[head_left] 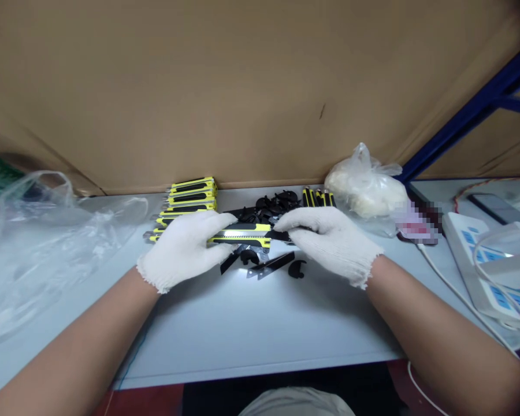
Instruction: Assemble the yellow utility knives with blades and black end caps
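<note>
My left hand [190,245], in a white knit glove, is closed around a yellow and black utility knife [242,234] held level above the table. The gloved right hand [329,240] pinches a dark, narrow blade [279,236] at the knife's right end. Whether the blade sits inside the knife's channel, I cannot tell. Just below lie several loose black blades [277,266] and a curved black plastic part [297,268]. Behind the hands is a heap of black plastic parts [277,205].
Stacked utility knives [193,193] stand at the back left, and more yellow-black pieces [318,197] at the back right. Clear plastic bags [69,254] spread over the left side. A tied white bag [366,185], a power strip [481,266] and a white cable [450,294] occupy the right.
</note>
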`<state>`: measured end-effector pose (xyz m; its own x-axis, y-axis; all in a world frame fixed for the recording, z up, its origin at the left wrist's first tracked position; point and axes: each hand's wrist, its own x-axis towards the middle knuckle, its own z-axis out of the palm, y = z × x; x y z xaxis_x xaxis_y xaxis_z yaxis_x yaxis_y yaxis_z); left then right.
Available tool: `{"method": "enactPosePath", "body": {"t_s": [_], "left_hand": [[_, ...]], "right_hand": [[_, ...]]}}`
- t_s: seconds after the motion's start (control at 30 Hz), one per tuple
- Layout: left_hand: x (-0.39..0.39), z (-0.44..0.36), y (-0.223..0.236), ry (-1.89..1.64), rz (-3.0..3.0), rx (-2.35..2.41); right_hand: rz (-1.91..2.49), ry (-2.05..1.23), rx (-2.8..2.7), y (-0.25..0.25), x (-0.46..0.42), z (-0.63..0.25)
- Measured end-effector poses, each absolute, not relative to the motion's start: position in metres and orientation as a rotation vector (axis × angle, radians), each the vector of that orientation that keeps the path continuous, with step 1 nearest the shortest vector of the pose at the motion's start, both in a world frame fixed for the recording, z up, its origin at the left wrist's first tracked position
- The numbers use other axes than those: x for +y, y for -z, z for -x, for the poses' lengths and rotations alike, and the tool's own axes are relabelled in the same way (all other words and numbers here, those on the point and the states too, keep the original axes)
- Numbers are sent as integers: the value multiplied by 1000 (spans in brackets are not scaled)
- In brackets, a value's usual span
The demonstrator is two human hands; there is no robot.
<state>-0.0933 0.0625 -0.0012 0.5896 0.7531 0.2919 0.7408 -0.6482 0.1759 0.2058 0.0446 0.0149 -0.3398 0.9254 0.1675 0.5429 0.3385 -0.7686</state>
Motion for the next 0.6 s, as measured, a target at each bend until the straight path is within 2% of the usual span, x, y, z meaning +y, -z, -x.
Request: {"method": "enactPosePath", "body": {"t_s": [0.27, 0.4, 0.6], "left_hand": [[51, 79, -3, -460, -2836, 1196], [50, 76, -2, -467, -2827, 1183], [48, 68, -2, -489, -2887, 1156]], "right_hand": [[1296, -662, -2063, -14, 44, -207], [1352, -847, -1948, -18, 42, -202], [1315, -1070, -2077, -17, 39, -193]]}}
